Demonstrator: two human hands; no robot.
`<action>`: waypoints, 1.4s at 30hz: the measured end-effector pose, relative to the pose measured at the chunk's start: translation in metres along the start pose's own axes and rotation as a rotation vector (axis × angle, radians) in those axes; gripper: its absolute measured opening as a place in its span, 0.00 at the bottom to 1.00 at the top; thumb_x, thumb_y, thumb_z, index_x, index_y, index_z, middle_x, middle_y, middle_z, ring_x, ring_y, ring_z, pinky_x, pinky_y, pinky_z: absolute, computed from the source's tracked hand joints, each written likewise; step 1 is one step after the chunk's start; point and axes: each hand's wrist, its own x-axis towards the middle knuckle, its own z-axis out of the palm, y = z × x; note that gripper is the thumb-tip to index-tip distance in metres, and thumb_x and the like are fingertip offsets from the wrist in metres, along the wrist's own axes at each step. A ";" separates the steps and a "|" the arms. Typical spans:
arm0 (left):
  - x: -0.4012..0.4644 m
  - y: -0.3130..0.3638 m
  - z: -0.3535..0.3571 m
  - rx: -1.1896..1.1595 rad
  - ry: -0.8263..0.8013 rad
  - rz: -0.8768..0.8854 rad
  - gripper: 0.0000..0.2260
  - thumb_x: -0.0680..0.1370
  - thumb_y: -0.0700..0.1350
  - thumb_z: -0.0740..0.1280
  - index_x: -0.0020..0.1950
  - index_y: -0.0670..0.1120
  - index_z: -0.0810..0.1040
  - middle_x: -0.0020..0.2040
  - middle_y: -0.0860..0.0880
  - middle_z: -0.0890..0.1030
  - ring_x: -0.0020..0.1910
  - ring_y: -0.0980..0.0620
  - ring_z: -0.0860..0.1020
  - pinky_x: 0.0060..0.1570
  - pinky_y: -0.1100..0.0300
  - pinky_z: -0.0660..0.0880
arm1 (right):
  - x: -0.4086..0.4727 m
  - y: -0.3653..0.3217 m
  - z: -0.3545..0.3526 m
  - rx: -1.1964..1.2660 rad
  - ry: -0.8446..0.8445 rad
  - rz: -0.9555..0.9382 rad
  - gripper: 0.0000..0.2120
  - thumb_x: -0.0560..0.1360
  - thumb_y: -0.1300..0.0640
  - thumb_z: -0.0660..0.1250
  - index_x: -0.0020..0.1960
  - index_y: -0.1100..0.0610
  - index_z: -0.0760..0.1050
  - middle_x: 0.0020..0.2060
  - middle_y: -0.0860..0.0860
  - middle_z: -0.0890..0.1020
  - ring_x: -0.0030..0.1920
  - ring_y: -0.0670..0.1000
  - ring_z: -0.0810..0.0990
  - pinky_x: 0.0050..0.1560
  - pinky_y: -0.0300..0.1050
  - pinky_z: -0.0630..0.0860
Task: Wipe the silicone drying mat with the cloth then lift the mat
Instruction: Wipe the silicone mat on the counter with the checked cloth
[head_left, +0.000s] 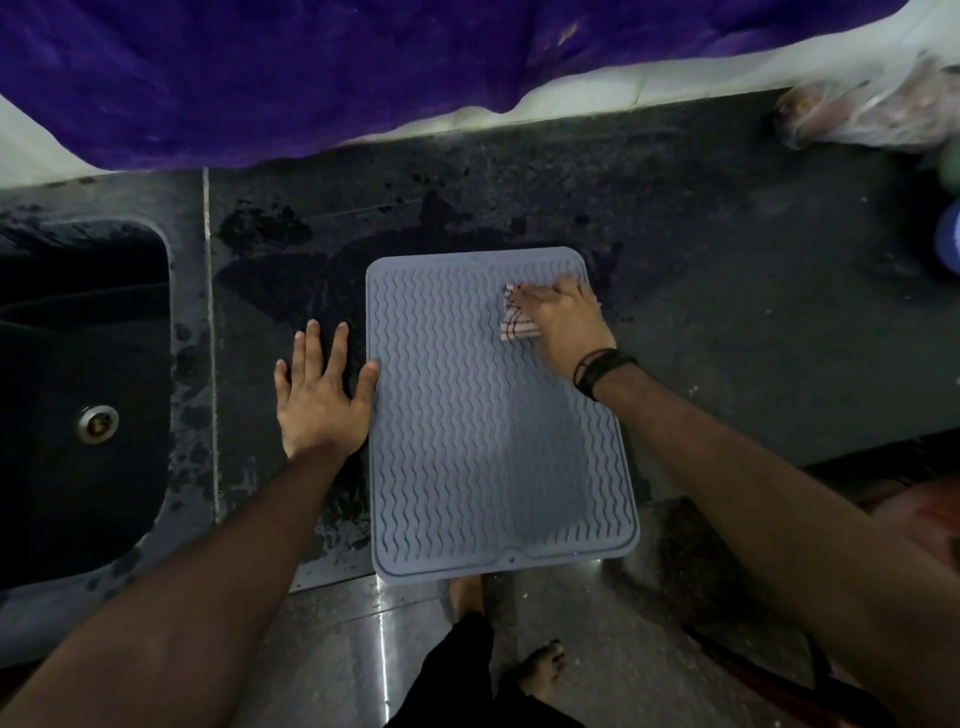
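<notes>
A grey silicone drying mat (483, 441) with wavy ridges lies flat on the dark counter, its near edge hanging a little over the counter's front. A small folded white cloth with red stripes (514, 322) sits on the mat's far right corner. My right hand (563, 322) presses down on the cloth with straight fingers. My left hand (319, 392) lies flat on the counter beside the mat's left edge, fingers spread, thumb touching that edge.
A dark sink (78, 395) with a metal drain is set into the counter at the left. A purple cloth (311, 67) hangs over the back wall. A plastic bag (862, 109) and a blue object (948, 244) are at the far right. The counter is wet.
</notes>
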 end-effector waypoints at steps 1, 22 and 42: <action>0.000 0.000 0.000 0.000 0.002 0.000 0.32 0.83 0.68 0.46 0.85 0.56 0.48 0.85 0.49 0.44 0.83 0.51 0.41 0.81 0.48 0.39 | -0.003 0.002 -0.004 0.013 0.000 0.003 0.29 0.68 0.65 0.70 0.68 0.56 0.72 0.65 0.55 0.76 0.61 0.62 0.70 0.62 0.56 0.65; -0.001 0.001 -0.003 0.024 -0.019 -0.010 0.32 0.83 0.69 0.45 0.85 0.57 0.48 0.85 0.49 0.45 0.83 0.50 0.42 0.81 0.47 0.39 | -0.131 -0.046 -0.009 0.113 0.069 0.074 0.32 0.58 0.67 0.76 0.62 0.54 0.77 0.57 0.50 0.81 0.52 0.58 0.76 0.51 0.52 0.71; -0.002 0.002 -0.005 0.030 -0.014 0.006 0.33 0.83 0.69 0.45 0.85 0.55 0.50 0.85 0.47 0.46 0.84 0.48 0.43 0.80 0.44 0.41 | -0.240 -0.058 -0.008 0.077 0.120 0.073 0.25 0.69 0.62 0.63 0.65 0.54 0.74 0.64 0.51 0.76 0.56 0.56 0.71 0.51 0.52 0.67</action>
